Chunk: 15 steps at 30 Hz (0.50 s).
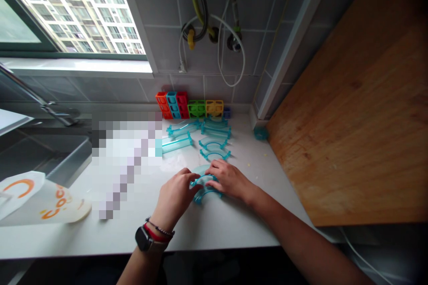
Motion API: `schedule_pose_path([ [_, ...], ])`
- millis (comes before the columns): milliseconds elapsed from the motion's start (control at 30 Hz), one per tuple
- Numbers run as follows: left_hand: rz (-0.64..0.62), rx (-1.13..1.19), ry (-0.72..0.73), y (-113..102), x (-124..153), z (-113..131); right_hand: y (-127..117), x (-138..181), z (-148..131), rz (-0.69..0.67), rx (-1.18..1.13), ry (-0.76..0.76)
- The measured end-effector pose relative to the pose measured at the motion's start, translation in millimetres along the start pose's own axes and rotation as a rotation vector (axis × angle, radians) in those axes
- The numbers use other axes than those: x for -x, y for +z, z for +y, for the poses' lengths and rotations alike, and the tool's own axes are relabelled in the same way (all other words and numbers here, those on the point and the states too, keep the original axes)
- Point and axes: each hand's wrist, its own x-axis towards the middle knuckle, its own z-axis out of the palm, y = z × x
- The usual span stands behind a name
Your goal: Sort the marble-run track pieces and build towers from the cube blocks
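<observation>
My left hand and my right hand meet over a clear turquoise curved track piece lying on the white counter. Fingers of both hands curl onto the piece and pinch its edges. Beyond them lie more turquoise pieces: two curved ones and several straight ones. A row of coloured cube blocks, orange, blue, red, green and yellow, stands against the tiled wall.
A sink and tap sit at the left, with a white printed bag in front. A wooden board leans at the right. Hoses hang on the wall. A small turquoise part lies by the board.
</observation>
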Motion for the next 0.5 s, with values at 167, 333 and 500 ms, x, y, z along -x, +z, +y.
schedule_pose_path([
  [167, 0.04, -0.026, 0.01, 2.4, -1.0, 0.7, 1.5, -0.7, 1.9, 0.016, 0.012, 0.018],
  [333, 0.065, -0.027, 0.021, 5.9, -3.6, 0.7, 1.1, -0.2, 1.7, 0.035, 0.039, 0.027],
  [500, 0.101, -0.045, 0.055, 11.7, -6.2, 0.7, -1.6, 0.1, -0.4, 0.044, 0.062, 0.06],
])
